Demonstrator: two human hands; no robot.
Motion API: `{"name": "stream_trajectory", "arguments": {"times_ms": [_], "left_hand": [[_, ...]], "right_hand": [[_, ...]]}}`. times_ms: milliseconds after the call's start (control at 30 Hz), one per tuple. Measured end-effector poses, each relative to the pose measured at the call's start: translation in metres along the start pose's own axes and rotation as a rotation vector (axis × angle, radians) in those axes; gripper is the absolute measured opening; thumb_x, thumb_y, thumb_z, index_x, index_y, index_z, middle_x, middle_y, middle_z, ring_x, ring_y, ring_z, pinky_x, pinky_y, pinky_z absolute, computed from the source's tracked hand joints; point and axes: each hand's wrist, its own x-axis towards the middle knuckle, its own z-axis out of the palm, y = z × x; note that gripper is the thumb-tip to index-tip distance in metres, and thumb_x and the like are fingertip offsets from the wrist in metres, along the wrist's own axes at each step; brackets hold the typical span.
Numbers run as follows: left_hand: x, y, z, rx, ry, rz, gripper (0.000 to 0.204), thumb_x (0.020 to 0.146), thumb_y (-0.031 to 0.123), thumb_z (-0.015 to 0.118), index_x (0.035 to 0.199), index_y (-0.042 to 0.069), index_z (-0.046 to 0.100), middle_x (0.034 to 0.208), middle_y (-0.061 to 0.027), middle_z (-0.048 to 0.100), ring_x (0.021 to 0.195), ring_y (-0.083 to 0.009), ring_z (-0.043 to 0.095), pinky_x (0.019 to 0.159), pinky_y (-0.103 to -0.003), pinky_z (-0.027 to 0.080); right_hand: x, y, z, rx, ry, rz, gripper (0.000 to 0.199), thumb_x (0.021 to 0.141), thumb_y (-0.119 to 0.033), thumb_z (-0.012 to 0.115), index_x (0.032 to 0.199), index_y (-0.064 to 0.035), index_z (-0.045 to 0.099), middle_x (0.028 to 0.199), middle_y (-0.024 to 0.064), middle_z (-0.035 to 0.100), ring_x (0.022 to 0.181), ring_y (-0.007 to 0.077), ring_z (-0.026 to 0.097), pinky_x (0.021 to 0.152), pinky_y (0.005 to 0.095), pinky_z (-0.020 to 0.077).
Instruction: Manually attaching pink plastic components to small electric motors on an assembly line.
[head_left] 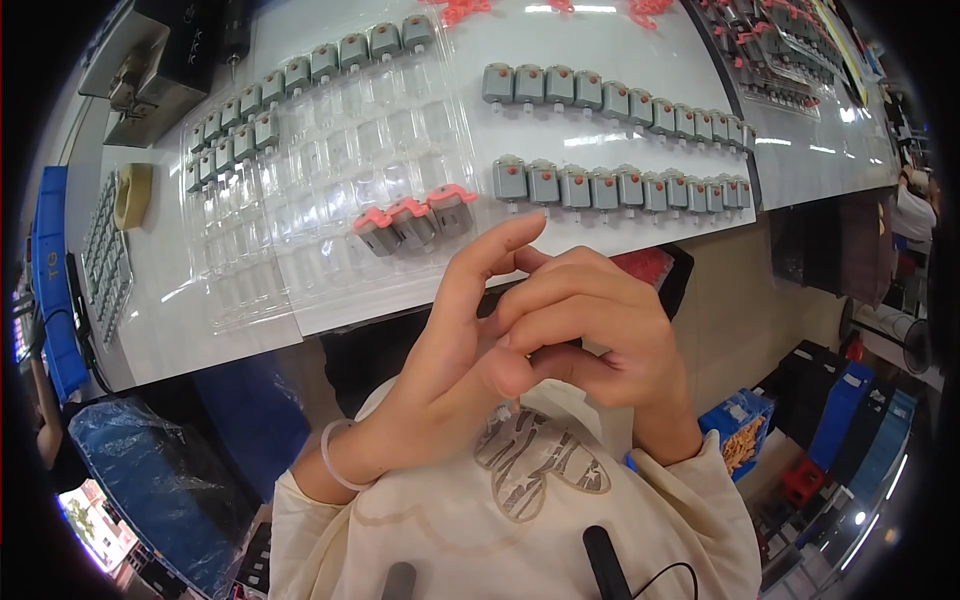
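My left hand (450,340) and my right hand (590,335) are pressed together just in front of the white table edge (330,320). The right hand's fingers curl over the left palm; whatever lies between them is hidden. The left index finger points up toward three small grey motors with red caps (415,220) lying in a clear plastic tray (300,190). More grey motors (300,75) fill the tray's far rows. Two rows of grey motors with red dots (620,185) stand on the table to the right.
A roll of tape (132,195) and a rack of small parts (105,255) lie at the left, beside a blue bin (50,290). A dark machine (160,60) stands at the far left. Blue crates (850,420) sit on the floor at the right.
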Motion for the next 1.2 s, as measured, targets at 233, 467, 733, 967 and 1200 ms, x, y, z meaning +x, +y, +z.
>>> {"name": "stream_trajectory", "arguments": {"times_ms": [233,467,733,967,1200], "left_hand": [[0.0,-0.002,0.006,-0.064,0.139,-0.061,0.114,0.066,0.076,0.061,0.144,0.004,0.021,0.128,-0.0129,0.041,0.088,-0.0125,0.055,0.053,-0.018,0.043],[-0.012,-0.006,-0.011,-0.106,-0.031,0.013,0.079,0.088,0.047,0.062,0.142,0.002,0.026,0.129,-0.0121,0.04,0.06,-0.0025,0.04,0.06,-0.017,0.037],[-0.024,0.004,-0.029,0.065,0.058,0.029,0.073,0.088,0.056,0.054,0.128,-0.004,0.04,0.111,-0.0137,0.054,0.059,-0.0032,0.041,0.055,-0.015,0.037],[-0.026,0.006,-0.034,0.127,0.183,0.109,0.068,0.089,0.056,0.052,0.118,-0.005,0.046,0.098,-0.0137,0.059,0.053,-0.0048,0.044,0.048,-0.015,0.035],[-0.024,0.004,-0.032,0.109,0.201,0.157,0.061,0.092,0.053,0.049,0.113,-0.004,0.048,0.091,-0.0127,0.059,0.053,-0.0058,0.045,0.045,-0.017,0.036]], "right_hand": [[-0.004,0.013,-0.001,0.22,0.045,-0.044,0.026,0.089,-0.022,0.062,0.102,-0.001,0.055,0.096,0.0176,0.065,0.087,0.0267,0.063,0.087,0.0405,0.0493],[-0.014,-0.003,-0.026,0.75,0.306,0.317,0.033,0.096,-0.028,0.054,0.114,-0.0018,0.044,0.094,0.0228,0.058,0.074,0.024,0.063,0.068,0.0336,0.0546],[-0.056,-0.014,-0.16,-0.256,0.672,0.514,0.021,0.09,-0.014,0.059,0.106,0.0007,0.056,0.104,0.0082,0.056,0.084,0.0111,0.053,0.074,0.0216,0.0408],[-0.062,0.006,-0.192,-0.205,0.372,0.717,0.022,0.083,0.0,0.062,0.105,0.0012,0.057,0.097,0.0016,0.057,0.084,0.007,0.052,0.077,0.0206,0.0403],[-0.052,0.013,-0.174,-0.277,0.451,0.64,0.02,0.083,-0.002,0.064,0.102,0.0018,0.059,0.094,-0.0003,0.055,0.084,0.0054,0.051,0.077,0.0196,0.0394]]}}
